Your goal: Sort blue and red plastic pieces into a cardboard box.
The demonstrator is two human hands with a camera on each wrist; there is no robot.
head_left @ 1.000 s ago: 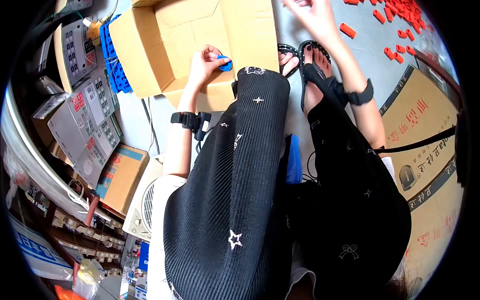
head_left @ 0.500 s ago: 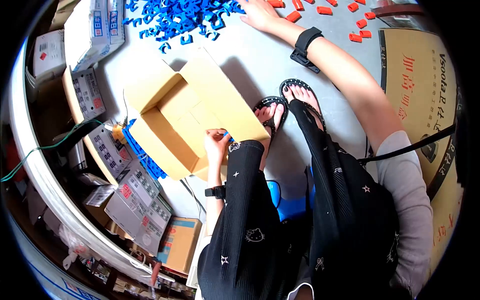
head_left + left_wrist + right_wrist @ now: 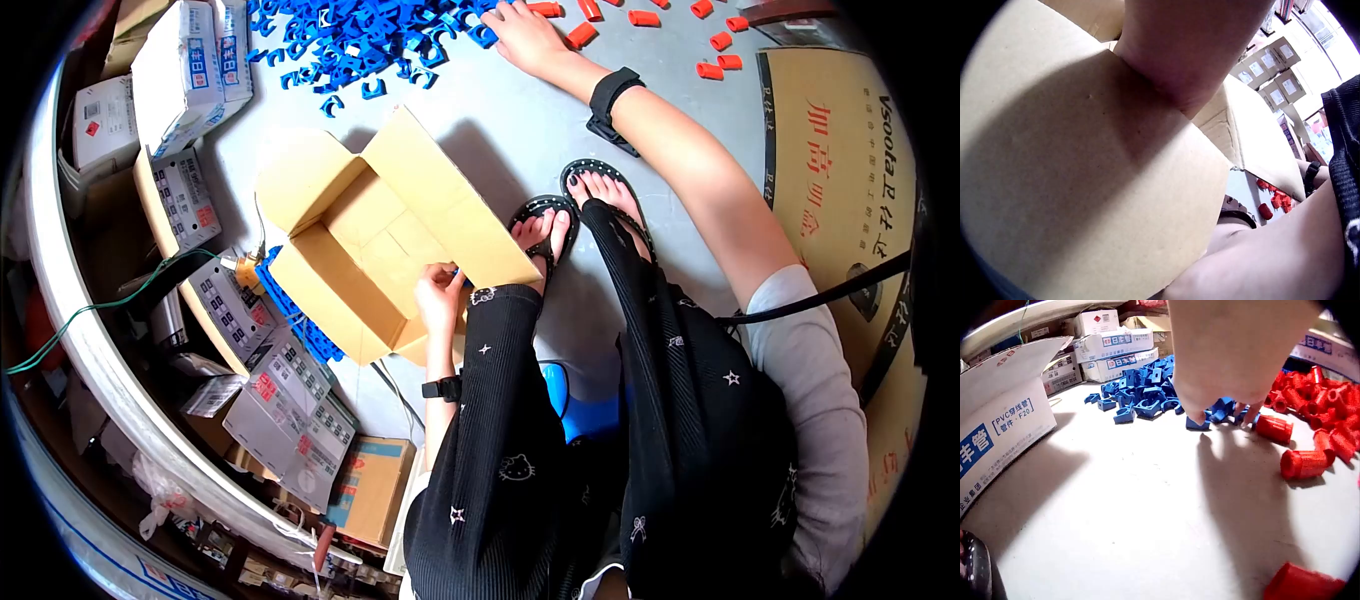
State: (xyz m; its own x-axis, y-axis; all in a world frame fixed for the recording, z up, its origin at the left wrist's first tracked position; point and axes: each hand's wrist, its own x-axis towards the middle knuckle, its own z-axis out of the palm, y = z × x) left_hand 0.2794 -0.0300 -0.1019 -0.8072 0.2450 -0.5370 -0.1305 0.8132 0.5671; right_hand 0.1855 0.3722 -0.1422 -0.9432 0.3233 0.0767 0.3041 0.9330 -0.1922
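right fingers (image 3: 1195, 413) reached clips (image 3: 370, 38); left fingers (image 3: 437, 272) inside carton (image 3: 440, 190)

Blue piece (image 3: 459, 271) mostly behind left fingers (image 3: 437, 268)

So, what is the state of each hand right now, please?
Left hand: closed, pinching a blue clip, mostly hidden.
Right hand: at the edge of the pile of blue clips; whether it grips one cannot be told.

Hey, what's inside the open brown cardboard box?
In the open brown cardboard box, bare bottom shows, plus the left hand with a small blue plastic piece. What lies beneath that hand is covered.
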